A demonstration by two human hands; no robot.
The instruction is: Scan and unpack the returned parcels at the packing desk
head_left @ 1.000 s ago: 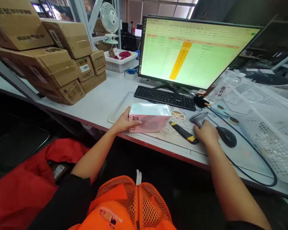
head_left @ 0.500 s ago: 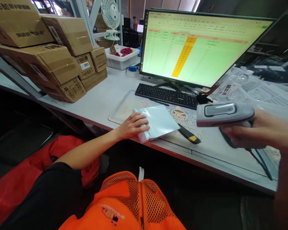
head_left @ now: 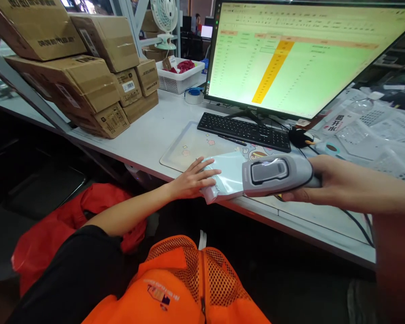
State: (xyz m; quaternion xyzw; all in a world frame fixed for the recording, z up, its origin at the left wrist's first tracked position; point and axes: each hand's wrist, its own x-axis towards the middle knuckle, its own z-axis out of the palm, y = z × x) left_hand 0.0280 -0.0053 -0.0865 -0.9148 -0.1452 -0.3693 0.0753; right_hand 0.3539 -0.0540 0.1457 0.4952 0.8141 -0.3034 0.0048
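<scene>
My left hand [head_left: 194, 180] lies on the left end of a pale blue, flat package [head_left: 227, 168] with a glossy surface. Its fingers are spread over the top; the thumb's underside is hidden. The package rests at the front edge of the desk. A grey barcode scanner [head_left: 276, 174] is gripped by my right hand [head_left: 327, 184], its front end hanging over the right part of the package. Much of the scanner's handle is hidden behind my fingers. A black cable [head_left: 357, 225] hangs below my right hand.
A desk mat [head_left: 178, 148] lies under the package. Behind it are a black keyboard [head_left: 245, 131], a pen [head_left: 232, 140] and a lit monitor [head_left: 243, 67]. Cardboard boxes [head_left: 84, 85] are stacked left, near a white basket [head_left: 175, 82]. Plastic bags [head_left: 364, 135] crowd the right side.
My right hand has brought the scanner left, over the package, covering the box cutter seen earlier. My left fingers have spread wider on the package. The view has shifted slightly.
</scene>
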